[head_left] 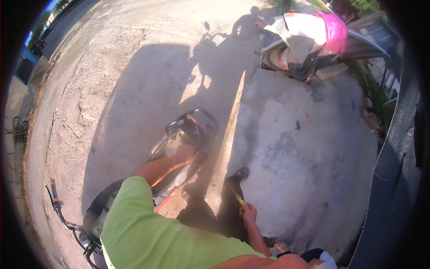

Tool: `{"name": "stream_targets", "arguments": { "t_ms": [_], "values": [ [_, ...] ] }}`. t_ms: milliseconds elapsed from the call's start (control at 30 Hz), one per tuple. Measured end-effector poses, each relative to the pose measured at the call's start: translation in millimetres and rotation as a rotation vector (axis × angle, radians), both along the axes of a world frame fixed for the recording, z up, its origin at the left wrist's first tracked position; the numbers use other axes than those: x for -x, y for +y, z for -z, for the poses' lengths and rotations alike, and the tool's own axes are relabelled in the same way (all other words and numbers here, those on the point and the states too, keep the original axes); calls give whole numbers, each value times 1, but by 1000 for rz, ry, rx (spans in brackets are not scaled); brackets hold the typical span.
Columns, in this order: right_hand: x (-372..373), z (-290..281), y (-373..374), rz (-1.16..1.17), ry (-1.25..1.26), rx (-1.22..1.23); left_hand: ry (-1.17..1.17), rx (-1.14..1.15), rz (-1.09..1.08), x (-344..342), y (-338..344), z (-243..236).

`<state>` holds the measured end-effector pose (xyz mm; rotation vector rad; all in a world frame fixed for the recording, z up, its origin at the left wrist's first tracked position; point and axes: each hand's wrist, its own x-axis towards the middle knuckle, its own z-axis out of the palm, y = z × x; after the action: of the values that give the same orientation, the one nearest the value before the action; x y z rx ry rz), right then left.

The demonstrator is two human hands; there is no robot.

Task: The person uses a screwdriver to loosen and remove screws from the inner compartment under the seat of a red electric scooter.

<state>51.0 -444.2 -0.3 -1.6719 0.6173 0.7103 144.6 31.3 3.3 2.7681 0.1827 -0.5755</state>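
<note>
My left hand [186,152] rests at the tail end of a motorcycle [172,172], touching the dark rear part [200,125]. Its fingers are blurred and partly hidden, so their grip is unclear. In my right hand [249,212], closed in front of my dark trouser leg, is a screwdriver [240,200] with a yellow handle. Its thin shaft points away from me, up along the leg. The motorcycle's black seat [103,201] is partly covered by my green sleeve, and its handlebar [56,204] shows at the lower left.
A dark shoe [242,174] stands on the concrete slab [304,134]. Another motorcycle [291,60], draped with white and pink covers, is parked at the far right beside a pale block [331,71]. A grey wall [385,179] borders the right side. Someone's bare foot [281,246] shows close by at the bottom.
</note>
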Motion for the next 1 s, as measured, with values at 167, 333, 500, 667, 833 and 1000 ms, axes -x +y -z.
{"name": "stream_targets", "arguments": {
  "t_ms": [167,333,500,667,833,1000],
  "values": [
    [-2,-2,-4,18,1,-1,8,14,7,-8,-4,-15],
    [-1,4,-6,32,-12,3,32,-45,63,-11,4,12],
    [0,1,-1,79,16,-18,22,-94,120,1,10,34],
    [4,7,3,80,23,-40,38,-122,194,4,12,33],
    [2,9,1,40,-2,-25,-13,-60,76,7,5,9],
    [2,8,1,22,9,-2,33,12,-15,-4,2,-11]
  ]
}}
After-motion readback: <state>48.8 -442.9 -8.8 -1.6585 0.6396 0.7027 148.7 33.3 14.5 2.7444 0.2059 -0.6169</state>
